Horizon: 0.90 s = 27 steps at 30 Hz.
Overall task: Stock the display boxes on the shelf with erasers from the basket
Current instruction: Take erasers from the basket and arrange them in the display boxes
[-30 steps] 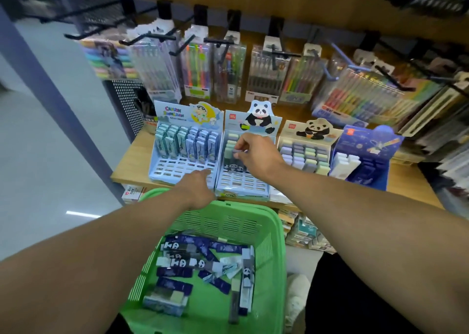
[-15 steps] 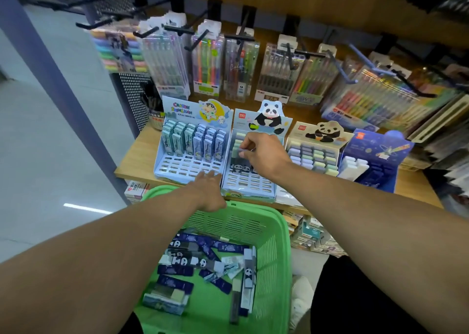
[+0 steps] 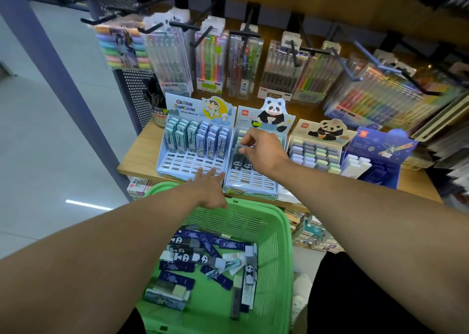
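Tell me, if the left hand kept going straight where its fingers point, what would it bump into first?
Probably the Crayon Shin-chan display box: the left hand points its straight fingers at that box's empty front slots, though depth is hard to judge.

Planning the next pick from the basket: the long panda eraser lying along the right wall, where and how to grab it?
Take the panda eraser by its long side edges near the middle, coming straight down from above. It lies flat, lengthwise beside the green basket right wall, with a dark stick close on its left, so a narrow pinch across its width fits best. The ends look less stable.
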Each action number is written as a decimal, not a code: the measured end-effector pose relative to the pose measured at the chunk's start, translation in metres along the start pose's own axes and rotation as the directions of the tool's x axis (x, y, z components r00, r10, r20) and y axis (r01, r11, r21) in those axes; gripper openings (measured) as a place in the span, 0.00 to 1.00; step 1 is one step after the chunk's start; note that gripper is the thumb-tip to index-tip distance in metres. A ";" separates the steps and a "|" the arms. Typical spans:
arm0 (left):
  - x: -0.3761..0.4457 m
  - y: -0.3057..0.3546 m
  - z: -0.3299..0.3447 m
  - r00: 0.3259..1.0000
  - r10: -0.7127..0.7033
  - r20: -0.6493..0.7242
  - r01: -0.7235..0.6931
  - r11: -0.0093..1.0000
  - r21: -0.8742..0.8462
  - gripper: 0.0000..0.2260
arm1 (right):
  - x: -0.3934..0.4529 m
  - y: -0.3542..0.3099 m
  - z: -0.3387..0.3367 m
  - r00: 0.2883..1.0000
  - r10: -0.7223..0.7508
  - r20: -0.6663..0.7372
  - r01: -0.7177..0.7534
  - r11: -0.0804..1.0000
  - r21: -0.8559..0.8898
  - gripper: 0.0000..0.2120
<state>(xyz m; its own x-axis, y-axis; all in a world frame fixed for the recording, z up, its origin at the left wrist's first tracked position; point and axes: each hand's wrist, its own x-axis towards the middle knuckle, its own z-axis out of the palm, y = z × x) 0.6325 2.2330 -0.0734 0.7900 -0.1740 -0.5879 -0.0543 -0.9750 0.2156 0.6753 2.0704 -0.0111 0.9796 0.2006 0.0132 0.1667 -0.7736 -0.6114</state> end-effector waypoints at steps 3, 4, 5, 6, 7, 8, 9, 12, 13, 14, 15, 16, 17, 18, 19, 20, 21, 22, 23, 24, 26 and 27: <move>0.000 0.000 0.001 1.000 -0.003 0.001 0.003 1.000 -0.010 0.44 | 0.001 0.004 0.001 1.000 0.027 0.015 -0.026 0.999 -0.034 0.02; 0.000 0.000 0.001 1.000 -0.002 0.003 0.002 1.000 -0.008 0.44 | 0.002 0.004 0.002 0.999 0.035 0.001 -0.035 0.999 -0.038 0.02; 0.000 0.000 0.001 1.000 -0.002 0.006 0.002 1.000 -0.007 0.44 | 0.004 0.004 0.002 0.999 0.040 -0.012 -0.040 0.998 -0.047 0.02; 0.000 0.000 0.001 1.000 -0.002 0.009 0.002 1.000 -0.009 0.44 | 0.005 0.003 0.002 0.999 0.041 -0.013 -0.042 0.996 -0.073 0.02; 0.000 0.001 0.000 1.000 -0.002 0.013 0.002 1.000 -0.011 0.44 | 0.006 0.003 0.003 0.999 0.041 -0.004 -0.041 0.993 -0.111 0.03; -0.001 0.001 0.000 1.000 -0.001 0.015 0.001 1.000 -0.012 0.43 | 0.007 0.003 0.004 0.999 0.041 0.009 -0.040 0.988 -0.152 0.05; -0.002 0.002 -0.001 1.000 0.000 0.014 0.000 1.000 -0.017 0.43 | 0.008 0.003 0.006 0.999 0.044 0.022 -0.039 0.982 -0.186 0.06; -0.005 0.004 0.000 1.000 -0.001 0.005 0.002 0.999 -0.041 0.40 | 0.011 0.004 0.011 0.998 0.046 0.053 -0.030 0.965 -0.261 0.09; -0.006 0.005 0.000 1.000 -0.004 0.005 0.004 0.999 -0.043 0.40 | 0.011 0.002 0.011 0.997 0.045 0.062 -0.025 0.957 -0.289 0.10; -0.006 0.004 0.000 1.000 -0.007 0.006 0.007 0.999 -0.046 0.40 | 0.011 0.001 0.011 0.997 0.041 0.067 -0.018 0.948 -0.317 0.11; -0.006 0.005 -0.001 1.000 -0.008 0.008 0.009 0.999 -0.048 0.40 | 0.011 -0.001 0.009 0.997 0.034 0.071 -0.007 0.940 -0.341 0.12; -0.007 0.005 -0.002 1.000 -0.009 0.004 0.009 0.999 -0.047 0.40 | 0.010 -0.001 0.008 0.997 0.025 0.075 0.003 0.933 -0.360 0.14; -0.009 0.006 -0.004 1.000 -0.005 -0.001 0.005 0.999 -0.040 0.40 | 0.008 -0.001 0.006 0.996 0.021 0.084 0.012 0.926 -0.376 0.15; -0.013 0.008 -0.006 1.000 0.005 -0.002 -0.005 1.000 -0.025 0.39 | 0.006 -0.002 0.004 0.995 0.019 0.100 0.021 0.920 -0.391 0.16; -0.017 0.010 -0.008 1.000 0.021 0.005 -0.021 1.000 -0.010 0.38 | 0.003 -0.003 0.001 0.993 0.016 0.121 0.035 0.913 -0.406 0.17; -0.024 0.012 -0.011 0.999 0.038 0.009 -0.038 0.999 0.004 0.36 | -0.001 -0.006 -0.002 0.991 0.001 0.136 0.058 0.902 -0.428 0.16; -0.030 0.014 -0.013 0.998 0.055 0.008 -0.055 0.998 0.013 0.35 | -0.005 -0.009 -0.006 0.990 -0.032 0.138 0.092 0.882 -0.461 0.16; -0.036 0.015 -0.014 0.998 0.068 0.011 -0.068 0.998 0.012 0.34 | -0.009 -0.014 -0.010 0.988 -0.087 0.130 0.141 0.854 -0.501 0.15; -0.041 0.015 -0.015 0.997 0.077 0.010 -0.077 0.997 -0.001 0.33 | -0.014 -0.018 -0.013 0.980 -0.156 0.123 0.198 0.824 -0.531 0.15; -0.046 0.013 -0.014 0.997 0.083 0.003 -0.083 0.996 -0.021 0.32 | -0.019 -0.024 -0.014 0.966 -0.226 0.126 0.259 0.807 -0.531 0.15; -0.055 0.006 -0.011 0.995 0.091 -0.036 -0.092 0.995 -0.029 0.31 | -0.034 -0.032 -0.008 0.923 -0.336 0.187 0.384 0.796 -0.468 0.15; -0.058 0.001 -0.007 0.993 0.088 -0.077 -0.090 0.996 -0.018 0.30 | -0.042 -0.033 -0.001 0.894 -0.374 0.247 0.448 0.778 -0.441 0.14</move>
<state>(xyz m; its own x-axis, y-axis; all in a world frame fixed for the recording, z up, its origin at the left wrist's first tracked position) 0.5908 2.2426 -0.0339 0.8270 -0.2483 -0.5044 -0.1145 -0.9528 0.2813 0.6286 2.0872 0.0097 0.7854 0.6173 0.0450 0.6177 -0.7770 -0.1212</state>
